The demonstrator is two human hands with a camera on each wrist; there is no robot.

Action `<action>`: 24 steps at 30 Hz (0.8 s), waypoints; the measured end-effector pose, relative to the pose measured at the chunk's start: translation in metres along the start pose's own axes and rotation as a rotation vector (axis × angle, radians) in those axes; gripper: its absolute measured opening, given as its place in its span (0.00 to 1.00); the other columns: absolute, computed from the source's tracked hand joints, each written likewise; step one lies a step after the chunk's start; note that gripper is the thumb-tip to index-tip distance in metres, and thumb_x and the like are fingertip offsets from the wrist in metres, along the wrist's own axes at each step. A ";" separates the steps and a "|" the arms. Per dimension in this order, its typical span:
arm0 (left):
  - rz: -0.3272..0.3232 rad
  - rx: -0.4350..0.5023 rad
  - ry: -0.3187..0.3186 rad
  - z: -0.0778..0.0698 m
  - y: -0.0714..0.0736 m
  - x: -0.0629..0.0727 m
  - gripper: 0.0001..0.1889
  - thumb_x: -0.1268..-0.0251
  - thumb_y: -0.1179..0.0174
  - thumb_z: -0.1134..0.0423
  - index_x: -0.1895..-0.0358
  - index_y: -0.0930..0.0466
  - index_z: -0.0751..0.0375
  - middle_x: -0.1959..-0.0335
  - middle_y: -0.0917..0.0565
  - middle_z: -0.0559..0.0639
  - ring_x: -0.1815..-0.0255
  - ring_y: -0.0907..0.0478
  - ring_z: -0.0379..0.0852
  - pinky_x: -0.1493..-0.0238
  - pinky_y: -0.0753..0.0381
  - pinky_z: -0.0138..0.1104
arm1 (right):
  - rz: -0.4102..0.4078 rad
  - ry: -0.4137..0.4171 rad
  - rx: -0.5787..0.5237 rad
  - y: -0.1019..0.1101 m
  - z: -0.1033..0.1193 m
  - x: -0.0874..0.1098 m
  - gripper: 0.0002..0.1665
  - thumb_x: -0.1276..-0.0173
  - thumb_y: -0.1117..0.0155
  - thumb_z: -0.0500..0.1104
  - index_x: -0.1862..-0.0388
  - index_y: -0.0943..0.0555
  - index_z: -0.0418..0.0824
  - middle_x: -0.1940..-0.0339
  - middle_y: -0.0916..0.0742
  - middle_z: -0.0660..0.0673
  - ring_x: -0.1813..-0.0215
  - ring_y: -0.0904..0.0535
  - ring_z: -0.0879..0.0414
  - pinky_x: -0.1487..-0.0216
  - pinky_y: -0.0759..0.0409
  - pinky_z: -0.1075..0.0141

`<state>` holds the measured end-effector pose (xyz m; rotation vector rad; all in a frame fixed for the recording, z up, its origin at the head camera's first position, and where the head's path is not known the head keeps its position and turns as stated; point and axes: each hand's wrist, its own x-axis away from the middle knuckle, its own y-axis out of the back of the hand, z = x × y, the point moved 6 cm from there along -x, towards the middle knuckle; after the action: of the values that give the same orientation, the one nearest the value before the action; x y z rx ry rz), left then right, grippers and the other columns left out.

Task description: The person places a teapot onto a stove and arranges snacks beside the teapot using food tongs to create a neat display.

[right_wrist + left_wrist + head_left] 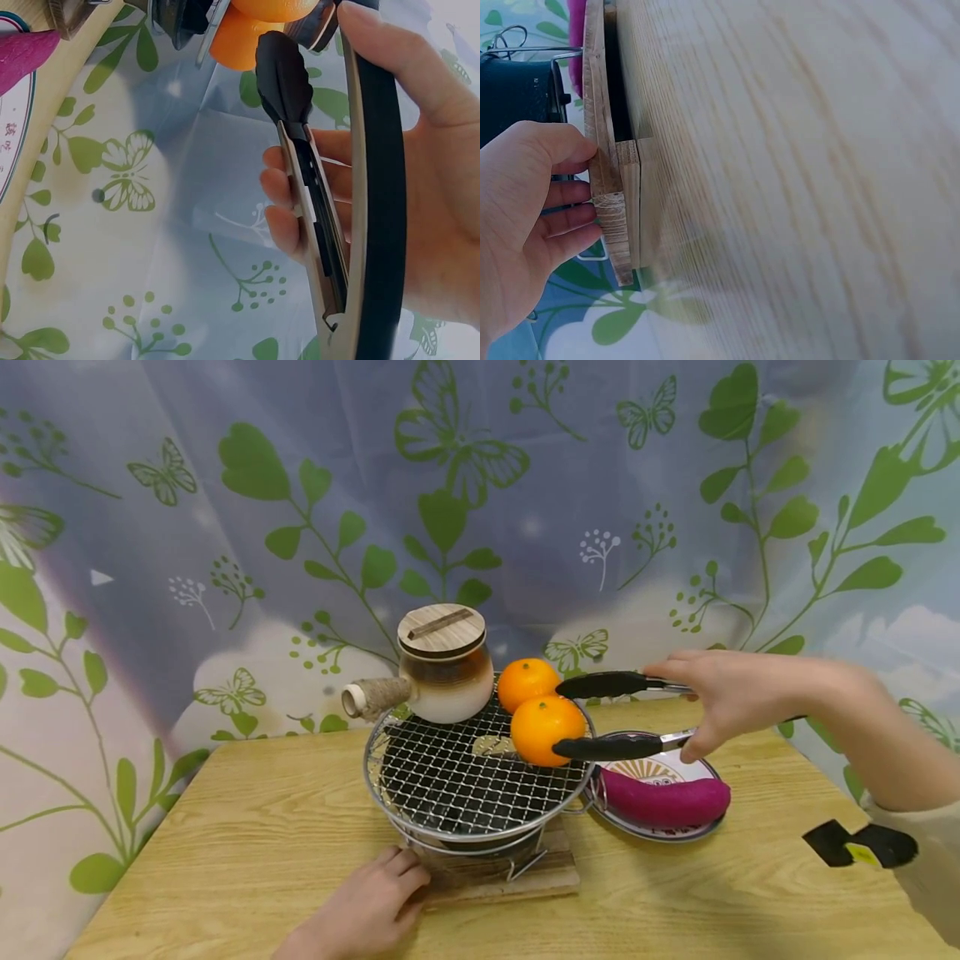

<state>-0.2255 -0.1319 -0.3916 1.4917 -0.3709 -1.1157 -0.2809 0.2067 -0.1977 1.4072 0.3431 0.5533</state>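
Note:
In the head view my right hand (738, 697) grips a pair of black-tipped metal tongs (618, 747), its thumb on one arm and fingers on the other. The spread tips reach the right side of the front orange (546, 728), the lower tip overlapping it. A second orange (527, 683) sits right behind, near the upper tip. Both oranges are on the round wire grill rack (450, 785). My left hand (367, 902) holds the front left corner of the wooden board (517, 885) under the stove; thumb and fingers meet the board (604, 150) edge in the left wrist view.
A lidded teapot (450, 693) stands at the rack's back left, its rope-wrapped handle (378, 696) pointing left. To the right, a plate (701, 768) carries a long purple vegetable (667, 802). A patterned cloth (525, 527) hangs behind the wooden table (262, 810).

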 end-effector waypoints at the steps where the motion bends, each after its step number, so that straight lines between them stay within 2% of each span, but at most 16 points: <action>1: -0.002 0.000 -0.001 0.000 0.000 0.000 0.11 0.52 0.36 0.62 0.63 0.21 0.58 0.62 0.23 0.48 0.61 0.28 0.46 0.58 0.24 0.36 | -0.005 0.000 -0.008 0.000 -0.001 0.001 0.60 0.57 0.26 0.58 0.31 0.42 0.34 0.35 0.33 0.34 0.53 0.24 0.52 0.53 0.25 0.50; 9: -0.013 -0.008 -0.004 0.001 -0.002 0.001 0.11 0.53 0.36 0.63 0.64 0.22 0.58 0.63 0.23 0.48 0.61 0.28 0.45 0.59 0.24 0.36 | -0.007 -0.001 -0.044 -0.005 -0.006 0.003 0.60 0.58 0.25 0.58 0.31 0.42 0.32 0.36 0.32 0.34 0.54 0.24 0.52 0.55 0.24 0.53; 15: -0.029 -0.011 -0.022 0.000 -0.001 0.001 0.11 0.54 0.35 0.63 0.65 0.22 0.57 0.63 0.23 0.48 0.62 0.27 0.46 0.59 0.24 0.36 | 0.031 -0.003 -0.067 -0.011 -0.003 -0.001 0.61 0.57 0.25 0.58 0.31 0.43 0.32 0.35 0.34 0.31 0.52 0.24 0.49 0.55 0.23 0.53; 24: -0.032 -0.009 -0.015 -0.001 -0.001 0.000 0.11 0.54 0.35 0.63 0.65 0.21 0.58 0.64 0.23 0.47 0.62 0.27 0.45 0.59 0.24 0.36 | 0.029 -0.007 -0.036 -0.012 -0.002 0.000 0.58 0.56 0.26 0.60 0.32 0.40 0.34 0.35 0.34 0.31 0.53 0.23 0.51 0.52 0.25 0.49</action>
<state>-0.2251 -0.1313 -0.3922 1.4870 -0.3527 -1.1532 -0.2801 0.2073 -0.2102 1.3804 0.3060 0.5749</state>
